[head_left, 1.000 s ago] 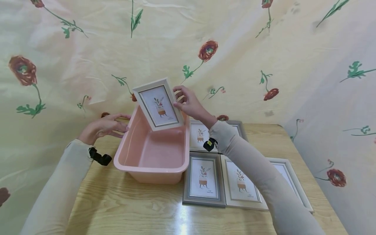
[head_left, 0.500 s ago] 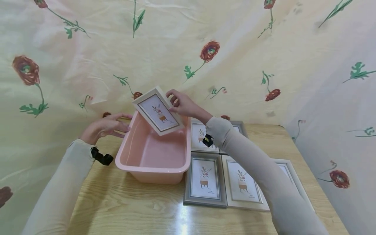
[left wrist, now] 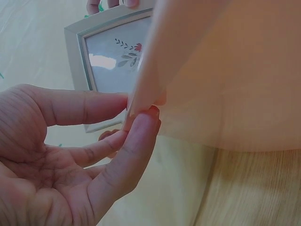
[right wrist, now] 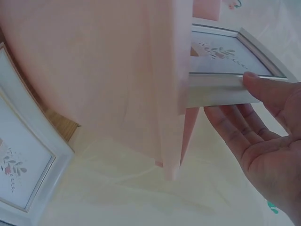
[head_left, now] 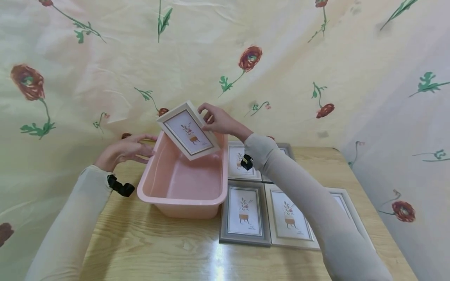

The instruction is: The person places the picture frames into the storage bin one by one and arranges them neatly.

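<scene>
A pink plastic basin point(head_left: 191, 202) stands on the wooden table, and its inside floor shows. My left hand point(head_left: 128, 151) pinches the basin's left rim; in the left wrist view its thumb and fingertips point(left wrist: 143, 127) meet on either side of the rim. With my right hand point(head_left: 221, 121) I grip a cream picture frame point(head_left: 190, 130) by its right edge, thumb on the front and fingers behind. The picture frame is tilted over the back of the basin, its lower corner dipping inside the rim. Its glass covers a print of a potted plant.
Right of the basin lie several picture frames: a grey one point(head_left: 245, 214) and a cream one point(head_left: 291, 218) in front, a white one point(head_left: 351, 207) partly under my right sleeve, and others behind. A flowered cloth point(head_left: 281, 70) hangs behind the table point(head_left: 158, 249).
My right hand has lowered the cream picture frame slightly and tilted it further counter-clockwise, its lower corner now deeper over the basin. My left hand stays on the rim.
</scene>
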Demonstrator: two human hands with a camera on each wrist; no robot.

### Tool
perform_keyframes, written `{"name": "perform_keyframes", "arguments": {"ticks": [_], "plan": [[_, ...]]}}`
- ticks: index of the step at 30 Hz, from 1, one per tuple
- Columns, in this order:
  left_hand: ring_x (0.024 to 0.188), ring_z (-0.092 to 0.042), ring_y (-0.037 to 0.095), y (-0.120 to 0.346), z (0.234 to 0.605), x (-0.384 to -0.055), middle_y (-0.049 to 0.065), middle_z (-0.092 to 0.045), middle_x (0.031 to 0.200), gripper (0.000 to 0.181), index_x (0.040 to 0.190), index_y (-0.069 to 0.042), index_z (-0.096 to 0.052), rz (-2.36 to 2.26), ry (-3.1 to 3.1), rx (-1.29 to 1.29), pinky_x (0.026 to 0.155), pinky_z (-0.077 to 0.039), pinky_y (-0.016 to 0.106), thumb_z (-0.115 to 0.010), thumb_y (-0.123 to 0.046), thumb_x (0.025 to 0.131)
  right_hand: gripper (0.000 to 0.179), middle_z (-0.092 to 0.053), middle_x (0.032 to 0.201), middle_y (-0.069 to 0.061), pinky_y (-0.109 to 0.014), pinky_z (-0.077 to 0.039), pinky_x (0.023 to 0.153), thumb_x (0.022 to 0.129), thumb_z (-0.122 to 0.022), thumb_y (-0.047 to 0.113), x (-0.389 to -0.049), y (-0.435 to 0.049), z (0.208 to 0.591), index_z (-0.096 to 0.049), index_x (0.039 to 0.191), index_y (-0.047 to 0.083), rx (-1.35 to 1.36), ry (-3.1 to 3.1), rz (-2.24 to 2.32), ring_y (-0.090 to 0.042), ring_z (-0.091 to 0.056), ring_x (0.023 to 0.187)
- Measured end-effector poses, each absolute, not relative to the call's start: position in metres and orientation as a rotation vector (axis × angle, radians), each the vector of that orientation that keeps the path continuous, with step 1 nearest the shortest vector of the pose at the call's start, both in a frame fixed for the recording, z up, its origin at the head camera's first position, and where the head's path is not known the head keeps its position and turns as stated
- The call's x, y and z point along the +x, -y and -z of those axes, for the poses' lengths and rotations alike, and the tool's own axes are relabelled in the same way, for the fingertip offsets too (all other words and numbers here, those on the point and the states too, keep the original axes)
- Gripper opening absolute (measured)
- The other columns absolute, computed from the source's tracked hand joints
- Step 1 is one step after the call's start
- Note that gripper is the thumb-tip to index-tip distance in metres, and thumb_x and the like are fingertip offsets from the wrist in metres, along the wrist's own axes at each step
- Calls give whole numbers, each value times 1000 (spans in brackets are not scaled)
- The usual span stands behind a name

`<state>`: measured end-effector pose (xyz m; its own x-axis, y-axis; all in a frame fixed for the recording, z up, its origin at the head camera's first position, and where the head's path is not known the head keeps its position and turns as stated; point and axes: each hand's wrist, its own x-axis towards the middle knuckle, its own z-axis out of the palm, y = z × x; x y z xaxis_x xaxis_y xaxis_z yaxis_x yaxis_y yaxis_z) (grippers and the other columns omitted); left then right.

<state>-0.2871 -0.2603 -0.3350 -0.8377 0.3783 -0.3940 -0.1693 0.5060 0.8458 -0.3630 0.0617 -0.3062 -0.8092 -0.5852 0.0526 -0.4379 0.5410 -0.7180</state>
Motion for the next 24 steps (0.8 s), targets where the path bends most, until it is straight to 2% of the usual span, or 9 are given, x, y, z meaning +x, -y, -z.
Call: {"name": "perform_keyframes", "arguments": {"ticks": [10,19,24], "plan": [[105,-63,14,262,335,-287,20,-59,133,75,160,-1,-16,-1335,-2201,173,98,-57,43,-60,-9,100,42,-66,118,-15,-42,-60,87,95,-69,5,-366,-62,312,-49,131,15,-823,-2577,1167,-30,-68,105],[106,-62,16,260,333,-286,16,-61,128,75,160,-1,-17,-1322,-2207,152,99,-57,44,-60,-8,99,41,-64,119,-17,-43,-61,87,94,-71,5,-367,-66,323,-50,128,11,-743,-2538,1197,-31,-65,108],[107,-63,17,258,332,-284,20,-59,132,74,160,-2,-18,-1316,-2215,152,101,-56,46,-60,-9,99,43,-66,120,-19,-42,-60,92,92,-72,2,-367,-64,323,-52,129,8,-772,-2553,1153,-32,-67,109]]}}
